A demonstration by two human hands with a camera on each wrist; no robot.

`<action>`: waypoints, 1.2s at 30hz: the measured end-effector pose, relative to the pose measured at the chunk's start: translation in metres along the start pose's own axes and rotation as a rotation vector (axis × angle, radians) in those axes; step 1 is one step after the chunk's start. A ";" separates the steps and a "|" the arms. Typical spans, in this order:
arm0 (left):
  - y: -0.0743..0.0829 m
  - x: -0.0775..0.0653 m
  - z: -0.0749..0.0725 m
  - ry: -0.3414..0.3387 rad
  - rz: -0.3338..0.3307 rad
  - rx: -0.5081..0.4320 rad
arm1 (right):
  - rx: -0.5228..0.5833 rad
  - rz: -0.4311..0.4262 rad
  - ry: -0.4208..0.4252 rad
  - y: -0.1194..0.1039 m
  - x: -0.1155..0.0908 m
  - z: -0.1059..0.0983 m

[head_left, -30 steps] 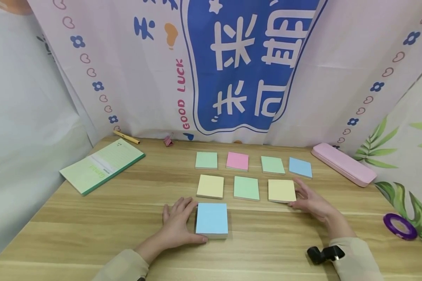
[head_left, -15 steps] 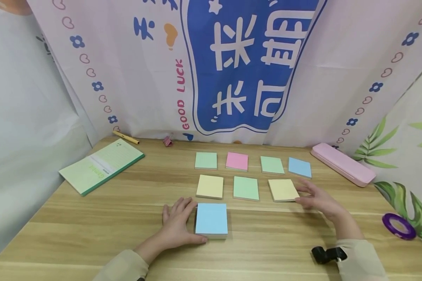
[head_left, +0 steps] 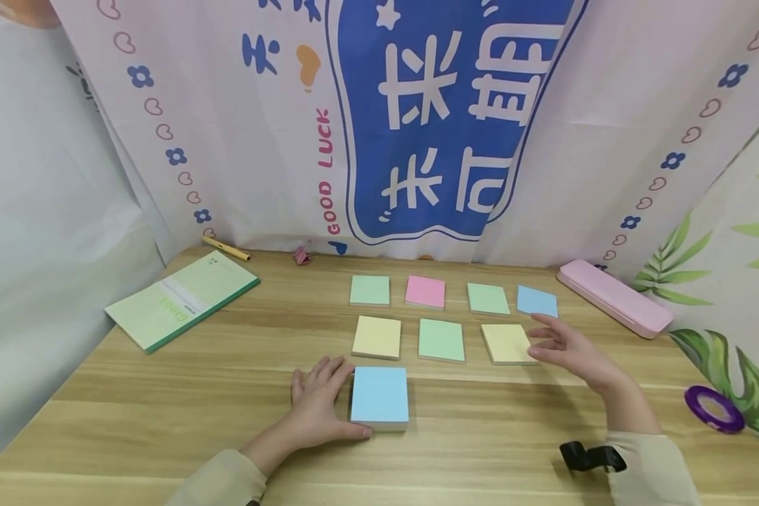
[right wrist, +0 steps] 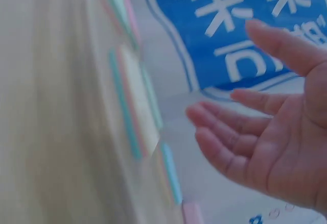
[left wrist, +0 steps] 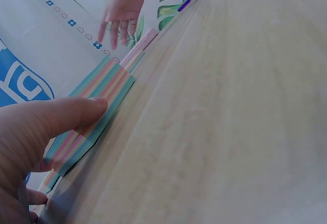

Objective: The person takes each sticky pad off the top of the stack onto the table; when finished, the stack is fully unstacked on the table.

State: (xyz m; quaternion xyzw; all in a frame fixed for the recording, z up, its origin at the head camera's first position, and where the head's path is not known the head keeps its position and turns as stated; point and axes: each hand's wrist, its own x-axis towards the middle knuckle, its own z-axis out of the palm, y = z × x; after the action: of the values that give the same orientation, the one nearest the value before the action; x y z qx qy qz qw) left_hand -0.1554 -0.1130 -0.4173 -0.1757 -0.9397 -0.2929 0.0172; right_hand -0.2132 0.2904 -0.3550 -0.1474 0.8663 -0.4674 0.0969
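A thick block of sticky notes (head_left: 379, 395) with a blue top sheet lies near the middle of the table. My left hand (head_left: 319, 400) holds it at its left side, thumb at the near corner and fingertips at the far one. In the left wrist view, striped coloured layers show along the block's side (left wrist: 110, 89) under the thumb. My right hand (head_left: 569, 353) hovers with loosely spread fingers just right of a thin yellow sticky note pad (head_left: 507, 343). The right wrist view shows that hand (right wrist: 276, 132) holding nothing, apart from the pads.
Beside that yellow pad lie a green pad (head_left: 441, 340) and another yellow pad (head_left: 377, 337). Behind are green, pink (head_left: 425, 292) and blue (head_left: 537, 301) pads. A notebook (head_left: 183, 301), pen (head_left: 226, 248), binder clip (head_left: 301, 254), pink case (head_left: 615, 298) and purple tape roll (head_left: 715, 409) lie around.
The right-hand yellow pad has turned slightly, its near edge shifting right. My right hand has let go of it and lifted slightly. The left hand stays put.
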 end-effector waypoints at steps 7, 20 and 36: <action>-0.001 -0.001 0.000 -0.002 -0.004 0.003 | 0.149 -0.150 -0.101 -0.035 0.009 0.017; -0.001 -0.003 -0.001 -0.011 -0.008 -0.009 | 0.317 -0.247 -0.257 -0.064 0.034 0.090; -0.001 -0.002 0.000 0.016 0.014 0.007 | 0.263 -0.237 -0.296 -0.052 0.032 0.165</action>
State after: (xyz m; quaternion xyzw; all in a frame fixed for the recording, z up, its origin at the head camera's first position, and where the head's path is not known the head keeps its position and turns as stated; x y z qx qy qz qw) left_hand -0.1543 -0.1145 -0.4181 -0.1798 -0.9394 -0.2907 0.0272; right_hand -0.1840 0.1238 -0.4022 -0.3013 0.7507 -0.5579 0.1855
